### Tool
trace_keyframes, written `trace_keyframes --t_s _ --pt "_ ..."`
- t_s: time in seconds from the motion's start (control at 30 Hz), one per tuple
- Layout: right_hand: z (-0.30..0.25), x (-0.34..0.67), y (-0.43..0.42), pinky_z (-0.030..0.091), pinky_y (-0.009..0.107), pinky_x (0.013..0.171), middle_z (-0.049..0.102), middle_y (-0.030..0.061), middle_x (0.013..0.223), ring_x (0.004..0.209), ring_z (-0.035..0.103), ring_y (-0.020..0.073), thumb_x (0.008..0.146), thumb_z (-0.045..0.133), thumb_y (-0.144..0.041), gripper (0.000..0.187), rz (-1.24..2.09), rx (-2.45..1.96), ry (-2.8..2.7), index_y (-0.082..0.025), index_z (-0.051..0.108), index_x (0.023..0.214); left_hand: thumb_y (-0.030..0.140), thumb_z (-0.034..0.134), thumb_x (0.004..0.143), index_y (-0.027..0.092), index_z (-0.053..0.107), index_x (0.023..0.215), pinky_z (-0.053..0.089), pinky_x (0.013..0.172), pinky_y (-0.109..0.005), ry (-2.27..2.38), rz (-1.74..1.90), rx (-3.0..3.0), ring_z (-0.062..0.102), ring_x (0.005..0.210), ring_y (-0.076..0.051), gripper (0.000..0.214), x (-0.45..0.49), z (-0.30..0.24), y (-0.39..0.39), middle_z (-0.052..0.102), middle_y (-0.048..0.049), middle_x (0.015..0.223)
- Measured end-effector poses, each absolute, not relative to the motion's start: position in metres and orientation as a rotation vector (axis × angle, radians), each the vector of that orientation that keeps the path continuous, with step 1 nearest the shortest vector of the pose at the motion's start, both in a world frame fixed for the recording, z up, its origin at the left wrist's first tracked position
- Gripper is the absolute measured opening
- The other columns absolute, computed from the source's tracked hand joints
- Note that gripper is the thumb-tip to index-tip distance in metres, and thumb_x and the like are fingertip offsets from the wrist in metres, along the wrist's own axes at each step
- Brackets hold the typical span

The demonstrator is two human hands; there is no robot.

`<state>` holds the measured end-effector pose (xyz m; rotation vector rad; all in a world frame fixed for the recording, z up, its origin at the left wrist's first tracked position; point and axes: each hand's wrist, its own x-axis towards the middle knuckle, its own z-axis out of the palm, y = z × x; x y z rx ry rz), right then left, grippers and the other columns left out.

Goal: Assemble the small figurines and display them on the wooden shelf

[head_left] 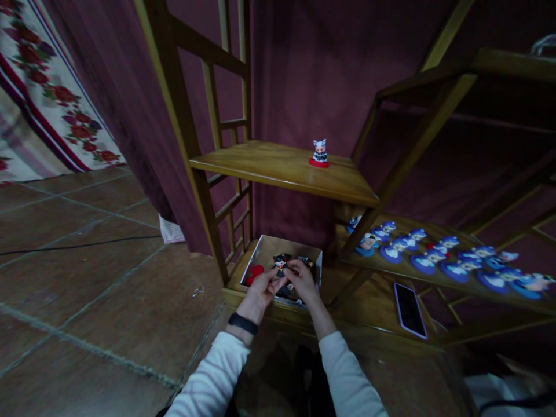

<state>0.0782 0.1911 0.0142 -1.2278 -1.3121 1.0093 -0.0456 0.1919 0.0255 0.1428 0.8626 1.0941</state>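
Black and red mark the small figurine (281,264) that both hands pinch at their fingertips. The left hand (260,289) and the right hand (303,282) are closed together on it, just above the open cardboard box (266,246) on the lowest shelf board (369,304). In this dim light I cannot tell for sure whether both grip the figure itself or one grips a separate part of it. A red round base (254,274) and more dark pieces lie in the box beneath.

The hold is a fingertip one on a small, probably smooth thing, so a slip could drop it. Falling straight down, it would land among the pieces in the box. A sideways slip could send it over the box wall onto the tiled floor (108,278). Two hands pressing or twisting against each other could also snap a thin part.

Further out, a phone (409,310) lies flat on the same board, near the right forearm, where a sweeping elbow could knock it. The row of blue figurines (434,258) and the lone figurine (319,153) on the upper shelf (269,168) stand well apart from the hands.
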Motion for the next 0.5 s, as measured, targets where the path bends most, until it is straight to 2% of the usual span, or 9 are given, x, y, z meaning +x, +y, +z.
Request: trace_keyframes --t_s 0.13,0.27,0.5 --pt "0.0162 0.0724 0.1912 0.048 0.026 0.06 0.064 0.0 0.077 0.069 0.06 0.0153 0.066 0.06 -0.036 0.028 1.055 -1.211 -1.258 -0.02 0.055 0.088 0.002 0.056 0.075 0.01 0.057 0.076 0.056 0.061 -0.024 0.859 1.094 0.157 0.064 0.055 -0.012 0.008 -0.0461 0.0201 0.1924 0.064 -0.0048 0.064" --pt "0.017 0.0738 0.1942 0.049 0.027 0.065 0.063 -0.0007 0.076 0.071 0.06 0.0154 0.064 0.061 -0.032 0.021 0.935 -1.213 -1.336 -0.02 0.058 0.08 0.001 0.059 0.072 0.011 0.058 0.075 0.056 0.062 -0.025 0.868 1.084 0.183 0.064 0.056 -0.012 0.01 -0.0465 0.0182 0.1928 0.065 -0.0048 0.065" --pt "0.0136 0.0813 0.2001 0.049 0.032 0.077 0.062 0.0031 0.092 0.079 0.062 0.0155 0.062 0.062 -0.024 0.009 0.961 -1.109 -1.365 -0.018 0.059 0.068 0.002 0.06 0.072 0.01 0.062 0.077 0.056 0.066 -0.023 0.875 1.041 0.22 0.066 0.062 -0.013 0.01 -0.0466 0.0227 0.1901 0.068 -0.0065 0.069"
